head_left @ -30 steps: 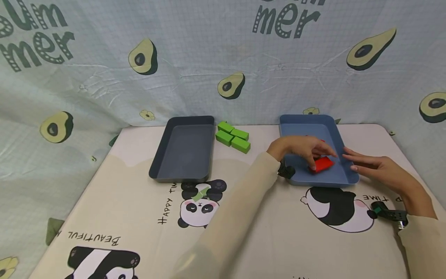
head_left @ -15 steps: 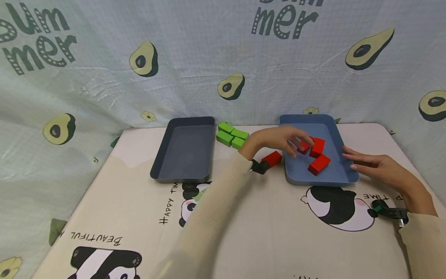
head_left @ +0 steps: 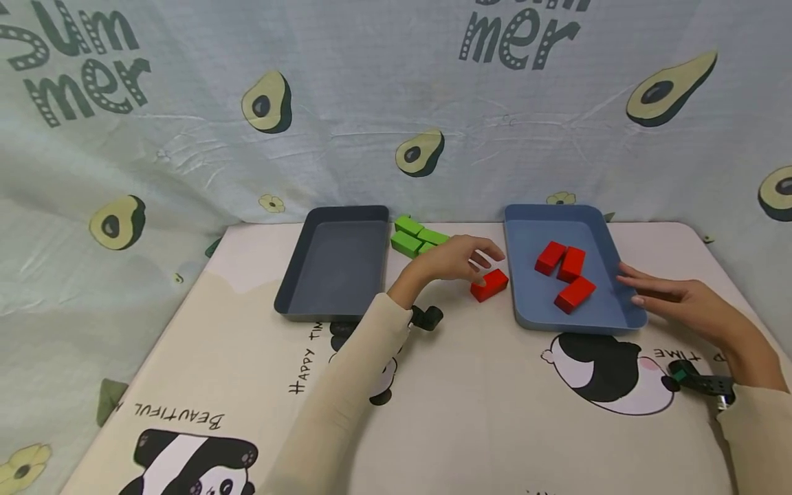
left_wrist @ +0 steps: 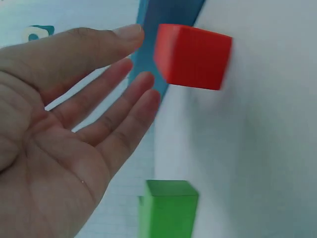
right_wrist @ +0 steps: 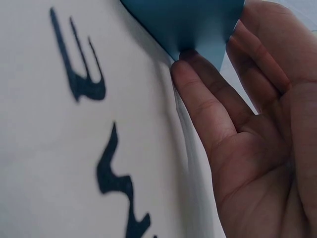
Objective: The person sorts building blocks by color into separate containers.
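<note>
My left hand (head_left: 454,260) hovers beside a red block (head_left: 490,286) on the table, left of the blue tray (head_left: 526,302). In the left wrist view its fingers are extended and apart, and a gap shows between them and the red block (left_wrist: 198,57). Three more red blocks (head_left: 574,295) lie inside the blue tray. At the tray's right side is my right hand (head_left: 696,306); in the right wrist view its straight fingers touch the outside of the tray wall (right_wrist: 198,25). Behind the left hand sit several green blocks (head_left: 405,243), partly hidden by it.
A dark grey tray (head_left: 331,316) stands to the left of the green blocks. The table (head_left: 482,412) has a panda-print cloth. An avocado-print curtain (head_left: 346,165) rises behind the table's far edge.
My left hand has let go of a red block in the blue tray and moved left, out of the tray, to the red block on the table. The right hand stays at the tray.
</note>
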Demonstrator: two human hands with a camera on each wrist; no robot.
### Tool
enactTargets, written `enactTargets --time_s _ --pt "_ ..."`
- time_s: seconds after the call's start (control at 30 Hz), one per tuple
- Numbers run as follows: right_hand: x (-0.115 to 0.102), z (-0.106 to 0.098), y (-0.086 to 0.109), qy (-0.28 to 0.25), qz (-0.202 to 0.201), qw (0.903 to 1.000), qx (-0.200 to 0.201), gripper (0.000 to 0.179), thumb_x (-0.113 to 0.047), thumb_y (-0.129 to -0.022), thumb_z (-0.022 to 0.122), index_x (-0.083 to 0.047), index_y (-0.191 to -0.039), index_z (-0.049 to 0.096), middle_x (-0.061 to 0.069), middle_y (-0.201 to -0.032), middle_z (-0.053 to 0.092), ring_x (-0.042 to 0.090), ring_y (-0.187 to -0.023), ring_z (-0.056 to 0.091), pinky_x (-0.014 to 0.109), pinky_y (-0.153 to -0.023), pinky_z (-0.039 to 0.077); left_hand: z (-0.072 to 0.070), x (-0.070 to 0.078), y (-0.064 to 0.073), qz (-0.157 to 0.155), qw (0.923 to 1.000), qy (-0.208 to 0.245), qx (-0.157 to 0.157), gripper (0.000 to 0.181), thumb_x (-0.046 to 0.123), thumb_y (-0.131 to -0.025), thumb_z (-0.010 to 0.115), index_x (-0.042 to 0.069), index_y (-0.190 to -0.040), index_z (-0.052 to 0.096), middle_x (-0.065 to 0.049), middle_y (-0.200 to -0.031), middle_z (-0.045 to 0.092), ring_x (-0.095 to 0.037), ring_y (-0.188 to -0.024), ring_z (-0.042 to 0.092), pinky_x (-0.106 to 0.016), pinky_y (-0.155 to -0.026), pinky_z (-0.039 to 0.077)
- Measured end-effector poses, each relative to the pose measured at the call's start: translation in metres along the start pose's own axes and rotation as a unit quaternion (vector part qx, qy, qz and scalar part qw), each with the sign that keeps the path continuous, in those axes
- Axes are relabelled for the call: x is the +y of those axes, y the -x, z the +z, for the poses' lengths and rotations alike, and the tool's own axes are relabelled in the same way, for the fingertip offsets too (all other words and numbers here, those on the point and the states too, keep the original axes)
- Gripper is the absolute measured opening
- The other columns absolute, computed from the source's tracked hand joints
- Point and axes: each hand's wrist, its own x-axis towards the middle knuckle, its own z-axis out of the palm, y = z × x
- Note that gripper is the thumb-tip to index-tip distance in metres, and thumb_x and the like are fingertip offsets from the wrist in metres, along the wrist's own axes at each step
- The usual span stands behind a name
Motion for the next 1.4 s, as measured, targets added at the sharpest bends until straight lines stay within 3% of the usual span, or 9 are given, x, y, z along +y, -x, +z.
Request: enactTargets --time_s 0.13,0.37,0.53,0.7,0.9,1.13,1.23,1.4 --pt "0.001 0.0 0.0 -0.004 -0.004 1.0 -0.001 0.049 -0.027 -0.103 0.063 -0.014 -0.149 0.054 -0.033 -0.154 0.032 -0.028 -0.125 0.025 -0.006 -0.089 0.022 0.006 -0.007 0.004 -0.026 0.9995 0.01 0.012 0.055 -0.007 -0.09 0.071 0.0 -0.142 0.054 -0.014 -0.146 0.054 -0.028 -0.126 0.06 -0.024 -0.095 0.055" --pt "0.001 0.0 0.0 -0.016 -0.019 0.9997 0.002 0.047 -0.023 -0.102 0.064 -0.012 -0.147 0.056 -0.032 -0.154 0.035 -0.027 -0.126 0.027 -0.005 -0.091 0.026 0.012 -0.014 0.008 -0.026 0.9994 0.024 0.002 0.066 -0.007 -0.086 0.076 0.001 -0.145 0.051 -0.014 -0.148 0.052 -0.029 -0.129 0.058 -0.025 -0.096 0.055" --pt "0.0 -0.001 0.0 -0.019 -0.021 0.9996 0.001 0.047 -0.022 -0.102 0.064 -0.011 -0.146 0.056 -0.032 -0.154 0.035 -0.027 -0.126 0.028 -0.005 -0.093 0.026 0.015 -0.017 0.008 -0.036 0.999 0.029 0.0 0.069 -0.008 -0.085 0.076 0.003 -0.148 0.048 -0.015 -0.15 0.05 -0.027 -0.121 0.061 -0.024 -0.091 0.056" --pt "0.0 -0.001 0.0 -0.015 -0.016 0.9998 0.001 0.047 -0.023 -0.102 0.064 -0.012 -0.147 0.056 -0.032 -0.154 0.034 -0.027 -0.126 0.027 -0.006 -0.092 0.025 0.017 -0.019 0.007 -0.034 0.9992 0.024 -0.001 0.062 -0.005 -0.086 0.077 0.005 -0.143 0.056 -0.013 -0.143 0.055 -0.024 -0.113 0.063 -0.023 -0.087 0.056" --pt "0.001 -0.001 0.0 -0.014 -0.017 0.9997 0.001 0.046 -0.023 -0.102 0.064 -0.012 -0.146 0.057 -0.032 -0.154 0.034 -0.027 -0.126 0.027 -0.006 -0.092 0.025 0.018 -0.022 0.004 -0.023 0.9987 0.045 -0.007 0.047 -0.007 -0.085 0.077 0.002 -0.129 0.063 -0.013 -0.14 0.059 -0.026 -0.122 0.061 -0.022 -0.096 0.053" --pt "0.0 0.0 0.0 -0.022 -0.022 0.9995 -0.002 0.046 -0.021 -0.102 0.064 -0.011 -0.146 0.057 -0.032 -0.154 0.035 -0.027 -0.126 0.028 -0.005 -0.093 0.027 0.02 -0.028 0.002 -0.026 0.997 0.072 -0.008 0.061 -0.005 -0.084 0.079 0.002 -0.139 0.054 -0.014 -0.142 0.056 -0.026 -0.128 0.056 -0.023 -0.104 0.049" --pt "0.001 0.001 -0.001 -0.016 -0.019 0.9997 -0.002 0.046 -0.023 -0.102 0.064 -0.012 -0.146 0.056 -0.033 -0.153 0.034 -0.027 -0.126 0.027 -0.005 -0.091 0.026 0.021 -0.03 0.001 -0.031 0.9967 0.075 -0.006 0.059 -0.005 -0.084 0.079 0.002 -0.138 0.056 -0.013 -0.14 0.057 -0.024 -0.128 0.055 -0.022 -0.105 0.048" --pt "0.001 0.001 0.001 -0.012 -0.01 0.9999 0.004 0.047 -0.026 -0.103 0.063 -0.013 -0.147 0.056 -0.033 -0.154 0.033 -0.027 -0.126 0.026 -0.006 -0.09 0.024 0.022 -0.033 -0.001 -0.013 0.9957 0.092 -0.008 0.056 -0.008 -0.082 0.079 -0.002 -0.133 0.057 -0.014 -0.138 0.058 -0.023 -0.133 0.053 -0.02 -0.109 0.043"
